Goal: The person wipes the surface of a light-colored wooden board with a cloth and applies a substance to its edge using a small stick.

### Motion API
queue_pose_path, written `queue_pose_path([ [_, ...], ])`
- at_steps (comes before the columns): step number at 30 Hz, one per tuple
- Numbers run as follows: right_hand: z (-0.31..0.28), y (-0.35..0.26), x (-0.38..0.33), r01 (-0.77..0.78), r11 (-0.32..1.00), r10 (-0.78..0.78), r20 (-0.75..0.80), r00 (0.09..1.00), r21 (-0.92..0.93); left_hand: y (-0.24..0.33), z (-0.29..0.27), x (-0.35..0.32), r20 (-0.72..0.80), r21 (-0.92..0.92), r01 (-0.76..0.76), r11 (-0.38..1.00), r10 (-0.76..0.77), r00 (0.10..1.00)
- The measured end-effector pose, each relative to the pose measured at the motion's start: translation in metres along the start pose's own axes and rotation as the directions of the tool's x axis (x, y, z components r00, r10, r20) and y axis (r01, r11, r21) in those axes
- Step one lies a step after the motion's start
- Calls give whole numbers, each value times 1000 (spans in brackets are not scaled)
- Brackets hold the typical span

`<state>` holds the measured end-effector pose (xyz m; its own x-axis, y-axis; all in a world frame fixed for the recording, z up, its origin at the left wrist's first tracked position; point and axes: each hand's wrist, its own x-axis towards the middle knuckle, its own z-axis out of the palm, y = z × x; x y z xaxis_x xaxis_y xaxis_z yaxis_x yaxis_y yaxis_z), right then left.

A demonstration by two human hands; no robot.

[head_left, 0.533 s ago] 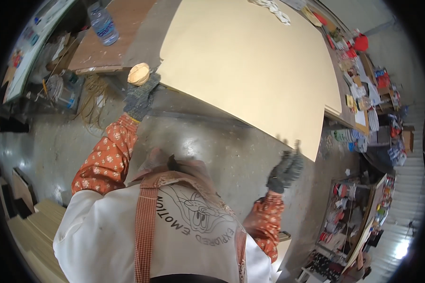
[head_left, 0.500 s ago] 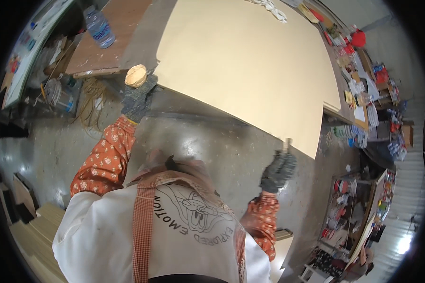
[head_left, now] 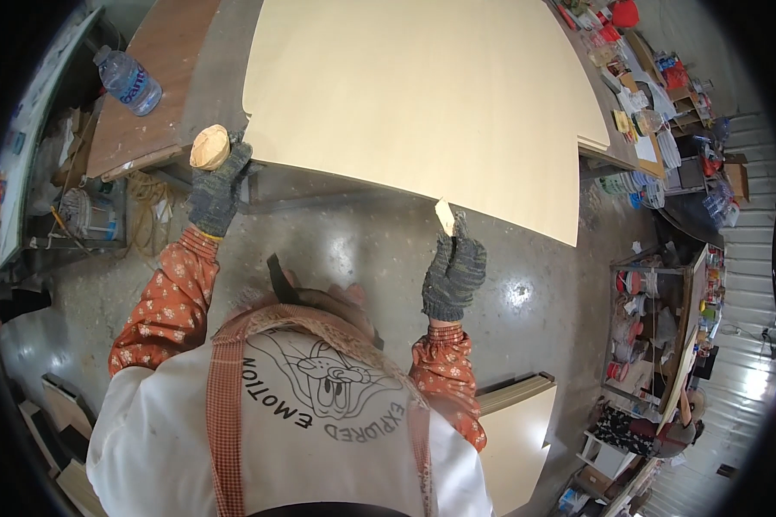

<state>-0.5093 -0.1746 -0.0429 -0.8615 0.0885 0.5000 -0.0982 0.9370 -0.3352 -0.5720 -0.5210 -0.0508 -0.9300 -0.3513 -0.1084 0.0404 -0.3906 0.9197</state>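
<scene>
Gloved hands: left hand (head_left: 218, 185) grips tape roll (head_left: 209, 146), right hand (head_left: 453, 271) pinches tape strip (head_left: 444, 215)

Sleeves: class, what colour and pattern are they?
Orange sleeves with small white flowers, clearest in the head view.

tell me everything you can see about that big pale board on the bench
The big pale board is a broad, thin, cream-coloured sheet, smooth and unmarked, like laminated or veneered panel. It lies flat on the workbench, its near edge overhanging the concrete floor and curving only through the lens. The gloved left hand is at its near left corner, with a tan rounded roll beside it. The gloved right hand holds a small pale strip against the near edge. Clutter lies beyond its far right corner.
</scene>
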Motion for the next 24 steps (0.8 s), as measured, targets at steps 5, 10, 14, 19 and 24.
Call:
queue_pose_path([
  [5, 1, 9, -9, -25, 995, 19, -58, 998, -97, 1, 0, -1, 22, -11, 12, 1000, -12, 1000],
  [10, -1, -5, -3, 65, 996, -70, -72, 995, -64, 6, 5, -4, 34, 27, 27, 999, -28, 999],
  [14, 5, -1, -6, 0, 994, -1, -7, 1000, -105, 4, 3, -2, 46, 43, 22, 999, -24, 999],
  [19, 0, -2, -7, -100, 992, 100, -2, 995, -81, 3, 2, -4, 47, 33, 36, 999, -38, 998],
  [24, 2, -6, -5, -50, 994, 46, -38, 998, -96, -1, -1, -1, 15, 6, 54, 999, -54, 998],
])
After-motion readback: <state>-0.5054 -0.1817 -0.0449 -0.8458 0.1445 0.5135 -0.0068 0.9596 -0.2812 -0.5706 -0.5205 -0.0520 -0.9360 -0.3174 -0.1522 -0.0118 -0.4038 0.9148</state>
